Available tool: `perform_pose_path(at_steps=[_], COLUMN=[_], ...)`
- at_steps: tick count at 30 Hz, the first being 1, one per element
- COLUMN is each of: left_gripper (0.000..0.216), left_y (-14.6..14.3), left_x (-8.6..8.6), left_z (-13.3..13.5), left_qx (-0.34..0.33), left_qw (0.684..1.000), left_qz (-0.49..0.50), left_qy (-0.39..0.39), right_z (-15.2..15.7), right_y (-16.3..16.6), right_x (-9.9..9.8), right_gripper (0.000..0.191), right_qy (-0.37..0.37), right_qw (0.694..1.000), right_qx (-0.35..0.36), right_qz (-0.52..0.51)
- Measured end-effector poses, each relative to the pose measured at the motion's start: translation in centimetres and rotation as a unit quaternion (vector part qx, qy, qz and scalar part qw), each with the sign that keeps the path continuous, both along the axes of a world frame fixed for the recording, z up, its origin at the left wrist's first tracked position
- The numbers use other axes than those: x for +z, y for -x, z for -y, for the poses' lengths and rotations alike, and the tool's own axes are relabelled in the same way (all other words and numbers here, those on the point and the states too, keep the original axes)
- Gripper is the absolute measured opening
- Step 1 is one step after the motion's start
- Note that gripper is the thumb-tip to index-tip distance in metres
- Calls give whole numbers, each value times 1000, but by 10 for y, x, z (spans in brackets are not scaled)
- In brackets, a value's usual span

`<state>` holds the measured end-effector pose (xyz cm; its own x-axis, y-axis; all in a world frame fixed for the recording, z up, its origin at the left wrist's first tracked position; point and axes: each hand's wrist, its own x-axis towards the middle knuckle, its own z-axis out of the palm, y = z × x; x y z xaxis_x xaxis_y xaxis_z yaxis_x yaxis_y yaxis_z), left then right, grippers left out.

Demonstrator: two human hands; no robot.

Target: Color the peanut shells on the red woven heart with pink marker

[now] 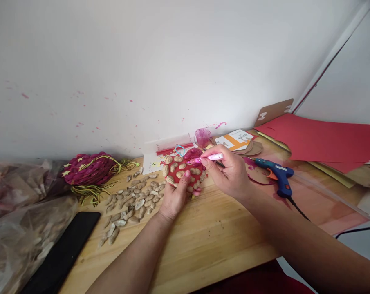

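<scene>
My left hand [177,196] grips a round red disc [189,168] with peanut shells stuck over its face, the thumb lying on top. A small cluster near the disc's upper right is magenta. In my right hand [229,173] is a slim white brush with a pink-stained handle [215,157], pinched between thumb and fingers. Its pink end reaches over the disc; whether it touches a shell I cannot tell. Just behind the disc are a magenta-smeared dish [193,154] and a pink-stained clear plastic cup [202,136].
Loose peanut shells [138,196] spread left of my hands. Finished magenta pieces with gold stars and tassels [88,169], plastic bags [28,237] and a black phone [65,249] lie farther left. To the right are a blue glue gun [276,173] with a cable, and red sheets [326,141].
</scene>
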<state>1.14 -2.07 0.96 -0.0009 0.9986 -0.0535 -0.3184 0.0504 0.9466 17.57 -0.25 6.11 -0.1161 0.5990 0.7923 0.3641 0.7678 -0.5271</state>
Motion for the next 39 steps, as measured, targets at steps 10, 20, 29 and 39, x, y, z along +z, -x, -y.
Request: perform_pose_path(at_steps=[10,20,29,39], left_gripper=[64,60,60,59], left_y=[-1,0,0,0], left_x=[5,1,4,2], left_z=[1,1,0,-1], left_qx=[15,13,24,33], left_qw=[999,999,998,997], left_qz=[39,40,59,65], left_qy=[19,33,30,32], right_z=[-1,-2,-2,-3], right_y=[2,3,2,2], right_x=[-3,-4,-3,-4], right_gripper=[2,4,5,8], right_qy=[-18,-46,-57,-71], right_qw=[999,997,995,992], right_qx=[0,11,9,6], right_qz=[32,63,81,108])
